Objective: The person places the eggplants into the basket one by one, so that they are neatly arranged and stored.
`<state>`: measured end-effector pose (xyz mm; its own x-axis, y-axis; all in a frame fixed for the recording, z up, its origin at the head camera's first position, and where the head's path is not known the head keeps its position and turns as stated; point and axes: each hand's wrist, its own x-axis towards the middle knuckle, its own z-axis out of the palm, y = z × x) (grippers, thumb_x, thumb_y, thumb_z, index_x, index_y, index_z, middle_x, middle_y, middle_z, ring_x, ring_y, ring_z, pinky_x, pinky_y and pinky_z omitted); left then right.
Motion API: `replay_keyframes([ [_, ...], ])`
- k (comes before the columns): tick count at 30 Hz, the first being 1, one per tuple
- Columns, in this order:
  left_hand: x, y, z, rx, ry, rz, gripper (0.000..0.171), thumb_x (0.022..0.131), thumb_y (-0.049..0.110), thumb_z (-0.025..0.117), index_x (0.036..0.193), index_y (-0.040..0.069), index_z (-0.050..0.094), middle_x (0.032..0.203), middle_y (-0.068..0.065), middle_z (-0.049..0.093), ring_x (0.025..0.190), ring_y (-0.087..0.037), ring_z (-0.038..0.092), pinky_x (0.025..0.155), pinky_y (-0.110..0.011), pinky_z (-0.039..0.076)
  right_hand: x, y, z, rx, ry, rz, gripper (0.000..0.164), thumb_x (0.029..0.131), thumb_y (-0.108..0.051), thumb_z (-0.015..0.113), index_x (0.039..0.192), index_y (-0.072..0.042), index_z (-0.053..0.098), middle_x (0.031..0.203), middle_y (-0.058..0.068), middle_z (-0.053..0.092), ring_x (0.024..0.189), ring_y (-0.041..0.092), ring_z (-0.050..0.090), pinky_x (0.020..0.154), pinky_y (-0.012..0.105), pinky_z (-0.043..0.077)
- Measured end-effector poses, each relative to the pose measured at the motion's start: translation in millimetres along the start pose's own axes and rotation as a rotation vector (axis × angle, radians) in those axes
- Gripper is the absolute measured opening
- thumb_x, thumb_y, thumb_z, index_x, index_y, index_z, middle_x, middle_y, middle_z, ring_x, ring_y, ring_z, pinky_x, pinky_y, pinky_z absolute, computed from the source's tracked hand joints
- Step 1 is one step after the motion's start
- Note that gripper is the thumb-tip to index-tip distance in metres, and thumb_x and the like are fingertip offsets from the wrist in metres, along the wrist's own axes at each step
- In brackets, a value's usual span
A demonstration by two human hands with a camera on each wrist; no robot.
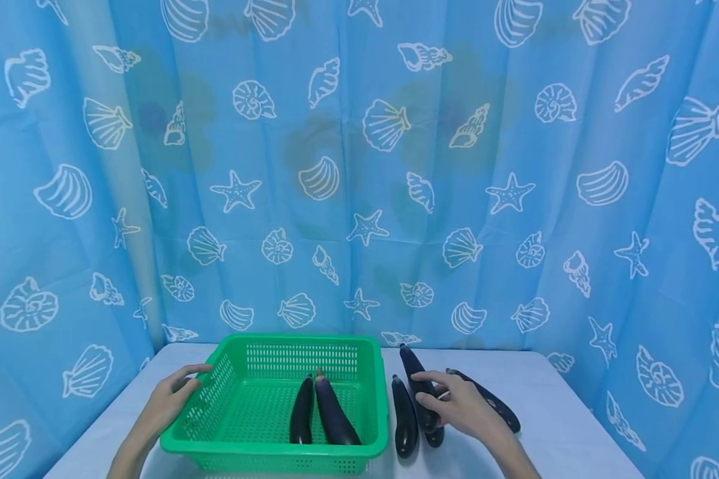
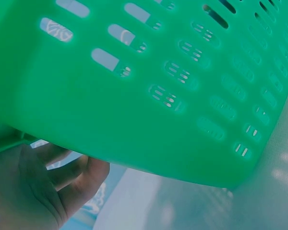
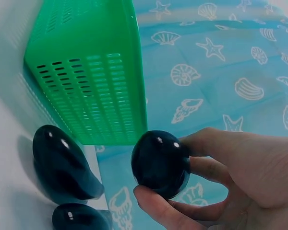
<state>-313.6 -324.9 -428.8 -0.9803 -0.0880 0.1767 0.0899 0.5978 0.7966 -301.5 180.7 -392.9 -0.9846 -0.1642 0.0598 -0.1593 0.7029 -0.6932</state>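
Observation:
My right hand (image 1: 460, 404) pinches a dark purple eggplant (image 1: 415, 372) between thumb and fingers; its rounded end (image 3: 158, 165) faces the right wrist camera. The held eggplant is tilted over the table. Another eggplant (image 1: 436, 437) shows partly beneath it, with one more (image 1: 405, 419) just to the left and one (image 1: 494, 404) right of the hand. At the left rim of a green plastic basket (image 1: 299, 450), my left hand (image 1: 166, 398) rests with loosely bent fingers touching the edge; its thumb is hidden. Two eggplants lie inside the basket, one slimmer (image 1: 301, 412) and one thicker (image 1: 337, 416).
A white-covered table (image 1: 551, 412) bears the basket and loose eggplants. Behind and at both sides hangs a blue curtain (image 1: 359, 173) printed with white shells and starfish. The basket's slotted right wall (image 3: 86, 96) stands between its inside and the loose eggplants.

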Motion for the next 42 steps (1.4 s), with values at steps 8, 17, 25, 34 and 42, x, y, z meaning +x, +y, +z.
replay_keyframes([
  [8, 0.3, -0.4, -0.1, -0.016, -0.002, -0.007, 0.042, 0.104, 0.029, 0.046, 0.14, 0.008, 0.054, 0.133, -0.028, 0.058, 0.107, -0.029, 0.066, 0.09, -0.045, 0.059, -1.6, -3.2, 3.2, 0.021, -0.035, -0.058, 0.041, 0.093, -0.034, 0.067, 0.132, -0.021, 0.062, 0.113, 0.015, 0.068, 0.07, 0.014, 0.067, 0.061, 0.031, 0.063],
  [17, -0.1, 0.1, -0.7, -0.022, -0.011, 0.002, 0.045, 0.105, 0.035, 0.046, 0.141, 0.008, 0.053, 0.136, -0.028, 0.056, 0.107, -0.029, 0.066, 0.085, -0.039, 0.06, -2.3, -7.9, 6.1, 0.026, -0.059, -0.073, 0.042, 0.092, -0.037, 0.067, 0.132, -0.023, 0.062, 0.108, 0.013, 0.068, 0.067, 0.014, 0.067, 0.06, 0.031, 0.063],
  [25, -0.4, 0.9, -1.4, -0.033, -0.011, 0.001, 0.044, 0.105, 0.031, 0.045, 0.141, 0.007, 0.052, 0.135, -0.029, 0.056, 0.106, -0.029, 0.067, 0.084, -0.04, 0.061, -1.9, -12.6, 8.2, 0.023, -0.068, -0.067, 0.042, 0.093, -0.038, 0.066, 0.132, -0.025, 0.061, 0.101, 0.01, 0.068, 0.065, 0.014, 0.066, 0.059, 0.03, 0.062],
  [34, 0.7, -0.4, -0.6, -0.021, -0.008, 0.009, 0.044, 0.105, 0.031, 0.045, 0.14, 0.007, 0.053, 0.135, -0.028, 0.056, 0.108, -0.03, 0.066, 0.081, -0.034, 0.059, 0.8, -22.3, 8.9, 0.059, -0.082, -0.103, 0.043, 0.093, -0.037, 0.066, 0.133, -0.022, 0.061, 0.104, 0.012, 0.068, 0.071, 0.014, 0.067, 0.062, 0.034, 0.065],
  [42, 0.2, -0.5, -1.0, -0.023, -0.008, 0.01, 0.042, 0.105, 0.028, 0.045, 0.14, 0.007, 0.053, 0.137, -0.03, 0.054, 0.114, -0.038, 0.063, 0.089, -0.047, 0.059, 3.0, -33.2, 9.4, 0.052, -0.073, -0.111, 0.042, 0.093, -0.037, 0.066, 0.133, -0.023, 0.061, 0.1, 0.01, 0.068, 0.065, 0.015, 0.065, 0.06, 0.03, 0.062],
])
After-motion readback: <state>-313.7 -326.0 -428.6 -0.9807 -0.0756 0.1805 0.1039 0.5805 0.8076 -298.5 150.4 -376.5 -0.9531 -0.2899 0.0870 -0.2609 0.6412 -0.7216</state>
